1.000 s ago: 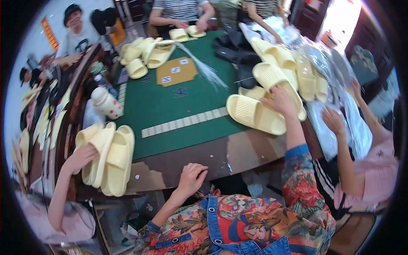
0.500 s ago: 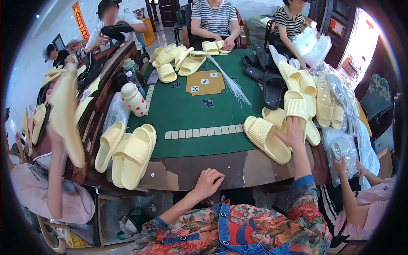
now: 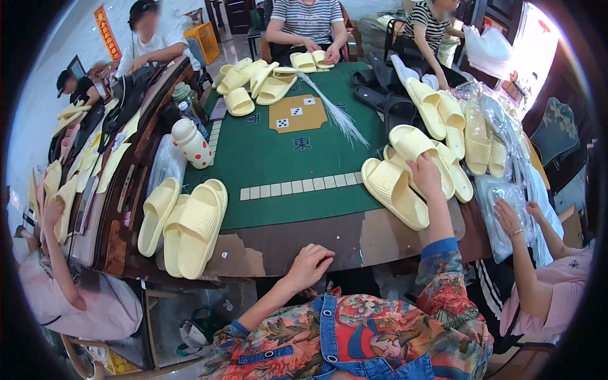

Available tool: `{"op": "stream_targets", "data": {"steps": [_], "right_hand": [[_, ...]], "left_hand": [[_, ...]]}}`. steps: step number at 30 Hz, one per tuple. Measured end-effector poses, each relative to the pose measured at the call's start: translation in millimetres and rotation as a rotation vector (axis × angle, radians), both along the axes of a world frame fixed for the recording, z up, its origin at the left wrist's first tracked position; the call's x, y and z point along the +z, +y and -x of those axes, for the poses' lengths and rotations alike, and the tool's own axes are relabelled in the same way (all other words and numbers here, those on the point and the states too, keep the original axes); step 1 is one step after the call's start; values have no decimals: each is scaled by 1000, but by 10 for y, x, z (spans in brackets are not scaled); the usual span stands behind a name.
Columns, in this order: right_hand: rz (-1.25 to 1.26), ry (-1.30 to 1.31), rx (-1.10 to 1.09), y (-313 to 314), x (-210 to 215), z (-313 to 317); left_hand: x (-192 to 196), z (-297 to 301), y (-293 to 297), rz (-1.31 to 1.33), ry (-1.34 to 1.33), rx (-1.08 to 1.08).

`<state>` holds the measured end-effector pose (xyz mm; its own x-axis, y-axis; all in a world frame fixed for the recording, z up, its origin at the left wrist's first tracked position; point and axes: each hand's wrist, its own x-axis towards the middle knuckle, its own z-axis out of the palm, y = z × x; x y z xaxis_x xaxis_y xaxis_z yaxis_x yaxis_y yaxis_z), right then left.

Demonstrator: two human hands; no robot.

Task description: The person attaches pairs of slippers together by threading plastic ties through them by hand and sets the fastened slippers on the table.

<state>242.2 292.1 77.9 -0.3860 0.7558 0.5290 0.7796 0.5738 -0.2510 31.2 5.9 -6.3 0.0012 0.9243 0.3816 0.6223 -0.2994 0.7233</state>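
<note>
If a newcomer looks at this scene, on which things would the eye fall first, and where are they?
Probably on the pale yellow slippers, grouped around the edges of the green mat, with the wearer's right hand on one at the right. Next may come the white bottle with red dots by the mat's left edge, and the white strands fanned out just right of the tan board.

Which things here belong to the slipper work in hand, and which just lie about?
Apparently in the work:
- cream slipper at the right hand
- bagged slippers
- black slippers

Apparently just lying about:
- red-spotted bottle
- yellow crate
- green chair
</note>
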Motion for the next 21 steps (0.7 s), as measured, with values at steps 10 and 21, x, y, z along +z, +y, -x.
{"op": "stream_targets", "data": {"steps": [10, 21], "right_hand": [[72, -101, 84, -217, -151, 93], [324, 65, 173, -1479, -469, 1343]], "left_hand": [[-15, -14, 23, -41, 5, 86], [16, 118, -32, -37, -346, 494]]}}
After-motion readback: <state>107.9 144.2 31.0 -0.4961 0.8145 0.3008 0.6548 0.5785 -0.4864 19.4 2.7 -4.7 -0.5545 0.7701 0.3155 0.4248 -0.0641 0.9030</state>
